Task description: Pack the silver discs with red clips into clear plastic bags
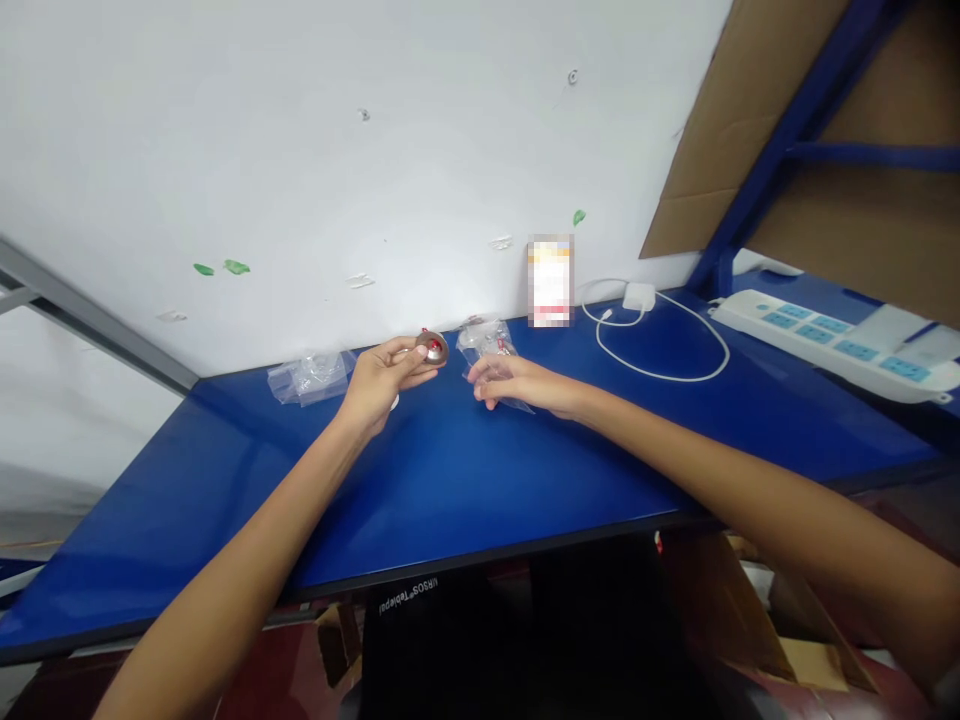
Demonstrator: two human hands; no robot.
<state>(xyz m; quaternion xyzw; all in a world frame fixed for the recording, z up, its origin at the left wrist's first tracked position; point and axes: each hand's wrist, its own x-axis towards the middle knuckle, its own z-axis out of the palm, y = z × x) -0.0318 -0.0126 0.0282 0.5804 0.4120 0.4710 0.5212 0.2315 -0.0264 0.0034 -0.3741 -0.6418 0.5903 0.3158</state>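
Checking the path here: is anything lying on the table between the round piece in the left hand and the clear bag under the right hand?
Nothing visible: only bare blue table separates round piece from clear bag.

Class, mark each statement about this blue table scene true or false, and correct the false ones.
1. The left hand holds a small round brown object. True.
2. The right hand rests on a clear plastic bag. True.
3. The table is red. False: it is blue.
4. The white cable lies coiled left of both hands. False: it lies to their right, by the power strip.
5. Another clear bag lies left of the left hand. True.
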